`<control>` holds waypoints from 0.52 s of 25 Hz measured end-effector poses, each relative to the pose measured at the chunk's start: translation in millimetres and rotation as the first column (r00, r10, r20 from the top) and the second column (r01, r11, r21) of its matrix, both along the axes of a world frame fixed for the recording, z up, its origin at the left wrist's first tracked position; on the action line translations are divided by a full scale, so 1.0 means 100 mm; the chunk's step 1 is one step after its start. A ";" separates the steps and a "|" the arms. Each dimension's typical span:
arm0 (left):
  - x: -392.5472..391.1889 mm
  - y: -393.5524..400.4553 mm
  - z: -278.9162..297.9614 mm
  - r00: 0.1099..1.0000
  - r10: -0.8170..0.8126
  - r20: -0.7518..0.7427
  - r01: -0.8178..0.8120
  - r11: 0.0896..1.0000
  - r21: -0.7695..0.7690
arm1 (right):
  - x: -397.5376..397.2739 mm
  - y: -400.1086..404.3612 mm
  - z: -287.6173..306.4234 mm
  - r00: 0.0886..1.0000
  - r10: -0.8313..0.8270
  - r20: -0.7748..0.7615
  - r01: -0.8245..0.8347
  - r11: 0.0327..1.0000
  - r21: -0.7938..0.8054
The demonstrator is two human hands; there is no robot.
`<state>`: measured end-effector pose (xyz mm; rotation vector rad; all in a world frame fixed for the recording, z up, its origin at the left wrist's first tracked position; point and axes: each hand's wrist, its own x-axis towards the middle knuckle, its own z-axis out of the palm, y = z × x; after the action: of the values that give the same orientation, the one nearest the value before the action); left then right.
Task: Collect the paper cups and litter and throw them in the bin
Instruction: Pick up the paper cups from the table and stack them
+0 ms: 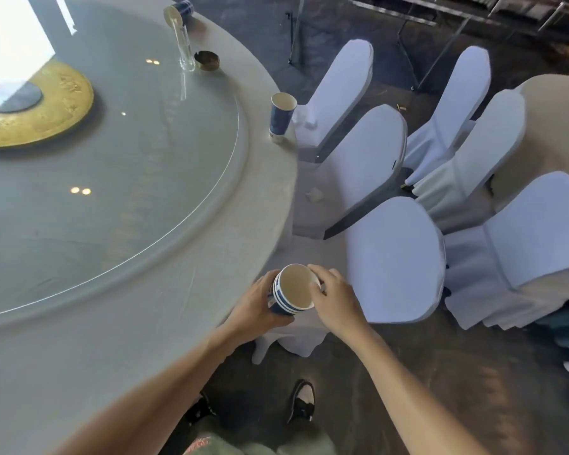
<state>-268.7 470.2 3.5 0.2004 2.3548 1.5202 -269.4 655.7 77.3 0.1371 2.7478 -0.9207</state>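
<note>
A blue-and-white paper cup point(293, 289), seemingly a nested stack, is held just off the round table's near right edge. My left hand point(257, 307) wraps its side from the left. My right hand point(337, 298) grips its rim from the right with fingertips. Another blue paper cup point(281, 116) stands upright at the table's right edge, farther away. A third paper cup point(178, 13) lies tipped at the far edge. A crumpled piece of white litter point(314, 194) lies on a chair seat by the tablecloth. No bin is in view.
The round table point(79, 339) has a glass turntable point(145, 159) with a gold centre disc point(46, 116). A tall clear glass point(185, 49) and a dark ashtray point(207, 60) stand near the far edge. White-covered chairs point(395, 257) crowd the right side. My shoes show on the dark floor.
</note>
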 end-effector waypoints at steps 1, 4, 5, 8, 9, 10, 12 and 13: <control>0.01 0.09 -0.02 1.000 0.006 -0.008 -0.006 1.000 -0.006 | -0.01 0.11 -0.02 0.999 0.050 0.010 -0.050 0.998 0.028; 0.12 0.44 -0.02 0.999 0.050 -0.013 -0.050 0.999 -0.019 | 0.01 0.42 -0.06 0.976 0.169 0.138 -0.172 0.985 0.008; 0.17 0.56 -0.01 0.997 0.073 -0.009 -0.073 0.997 -0.022 | 0.03 0.51 -0.09 0.962 0.201 0.183 -0.203 0.979 -0.007; 0.28 0.90 0.00 0.990 0.141 -0.009 -0.141 0.989 -0.038 | 0.04 0.76 -0.17 0.939 0.252 0.234 -0.248 0.968 -0.047; 0.32 0.98 0.01 0.987 0.163 0.002 -0.163 0.986 -0.046 | 0.04 0.83 -0.21 0.932 0.268 0.244 -0.261 0.964 -0.061; 0.37 1.04 0.02 0.982 0.189 0.012 -0.188 0.981 -0.052 | 0.03 0.89 -0.24 0.923 0.288 0.256 -0.278 0.958 -0.078; 0.44 1.11 0.02 0.971 0.233 0.048 -0.230 0.972 -0.057 | 0.00 0.96 -0.30 0.900 0.328 0.288 -0.311 0.945 -0.105; 0.46 1.14 0.00 0.964 0.258 0.068 -0.254 0.965 -0.064 | -0.01 0.98 -0.35 0.886 0.345 0.310 -0.323 0.938 -0.124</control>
<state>-222.5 584.5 3.4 -0.1798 2.4320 1.5415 -270.9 753.8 42.5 -0.1784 2.3292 -0.8107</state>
